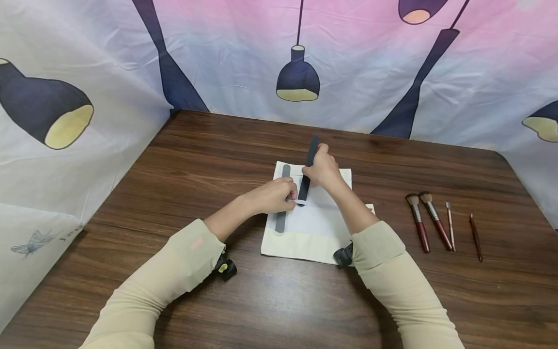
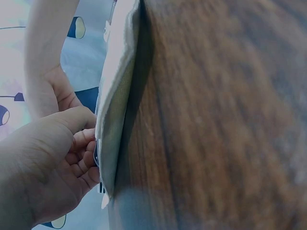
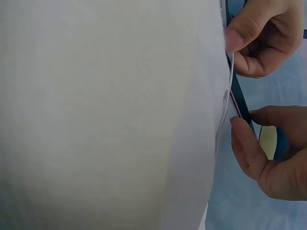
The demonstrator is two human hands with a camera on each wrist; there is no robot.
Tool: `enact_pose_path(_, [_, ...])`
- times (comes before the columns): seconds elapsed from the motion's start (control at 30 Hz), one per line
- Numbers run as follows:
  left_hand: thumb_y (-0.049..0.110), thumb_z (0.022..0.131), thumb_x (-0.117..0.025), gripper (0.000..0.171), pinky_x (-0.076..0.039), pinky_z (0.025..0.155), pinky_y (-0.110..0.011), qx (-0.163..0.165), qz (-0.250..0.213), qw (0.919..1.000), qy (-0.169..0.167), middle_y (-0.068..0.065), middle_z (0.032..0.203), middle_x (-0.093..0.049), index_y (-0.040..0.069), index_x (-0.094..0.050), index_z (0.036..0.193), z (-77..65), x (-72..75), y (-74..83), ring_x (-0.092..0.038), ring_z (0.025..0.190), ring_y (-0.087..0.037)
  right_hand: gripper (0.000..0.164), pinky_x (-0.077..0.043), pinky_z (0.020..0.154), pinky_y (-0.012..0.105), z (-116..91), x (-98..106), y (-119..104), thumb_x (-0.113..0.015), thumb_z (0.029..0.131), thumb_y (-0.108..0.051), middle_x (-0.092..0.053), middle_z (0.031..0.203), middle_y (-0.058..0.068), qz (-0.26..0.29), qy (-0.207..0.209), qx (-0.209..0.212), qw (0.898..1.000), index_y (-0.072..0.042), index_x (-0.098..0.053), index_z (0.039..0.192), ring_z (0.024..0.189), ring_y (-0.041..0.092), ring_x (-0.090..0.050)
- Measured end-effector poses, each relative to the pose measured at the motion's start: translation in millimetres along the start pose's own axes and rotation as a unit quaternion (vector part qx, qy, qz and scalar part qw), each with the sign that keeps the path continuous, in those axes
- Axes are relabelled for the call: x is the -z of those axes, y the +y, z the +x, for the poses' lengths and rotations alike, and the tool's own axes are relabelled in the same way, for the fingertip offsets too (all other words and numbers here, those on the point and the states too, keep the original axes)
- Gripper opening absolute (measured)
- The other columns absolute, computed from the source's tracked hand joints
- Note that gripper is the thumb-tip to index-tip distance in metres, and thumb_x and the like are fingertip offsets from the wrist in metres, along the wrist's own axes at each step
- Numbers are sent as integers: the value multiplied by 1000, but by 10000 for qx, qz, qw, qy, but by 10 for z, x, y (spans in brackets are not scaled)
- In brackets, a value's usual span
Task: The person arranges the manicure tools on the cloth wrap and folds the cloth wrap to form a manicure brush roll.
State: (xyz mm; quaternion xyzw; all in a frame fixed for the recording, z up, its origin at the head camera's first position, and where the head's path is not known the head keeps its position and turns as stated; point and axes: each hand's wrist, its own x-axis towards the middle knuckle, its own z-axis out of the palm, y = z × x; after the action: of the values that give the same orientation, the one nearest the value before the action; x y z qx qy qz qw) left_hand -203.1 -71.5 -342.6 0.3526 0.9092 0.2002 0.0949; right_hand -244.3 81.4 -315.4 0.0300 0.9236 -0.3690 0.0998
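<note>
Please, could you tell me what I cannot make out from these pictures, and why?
Head view: the middle of the grey strip is hidden by the left hand.
Head view: part of the black strip is covered by the right hand.
Head view: the small mark beside the right forearm is too small to read.
Left wrist view: the table's wood grain is blurred.

My cream sleeves (image 1: 124, 305), finely ribbed, end in broad, folded, pale cuffs (image 1: 378, 245); a small pink patch (image 1: 197, 243) marks the left one. Black devices (image 1: 228, 273) adjoin both, the left bearing a yellow-green spot (image 1: 223, 267).
</note>
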Motion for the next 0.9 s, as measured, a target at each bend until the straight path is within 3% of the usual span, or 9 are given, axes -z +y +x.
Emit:
enact_pose_path(0.13, [11,83,-61,7,-37,62,-24,6,50,10000,9,-3,84,-49,4,-60,86,7,1,4,-44,71,-14,83,-51,54,28,-13,-2,9,-61,87,-11,-56,104,29,-149,-205,37,9997,-2,-2,145,66,27,-65])
enact_pose_path(0.53, [10,83,-61,7,-35,60,-24,49,44,10000,-28,-2,83,-48,4,-60,85,1,19,28,-44,71,-15,91,-53,54,28,-45,-11,68,-60,86,-3,-58,90,28,227,-914,-90,9955,-3,10,143,54,22,-64])
enact_pose_path(0.9, [10,83,-62,7,-35,60,-23,43,-96,9999,31,-2,82,-47,3,-59,85,-4,18,27,-44,70,-14,104,-51,54,25,-84,-12,83,-67,83,-9,-62,79,19,-495,-1341,-87,9897,0,18,142,50,16,-61])
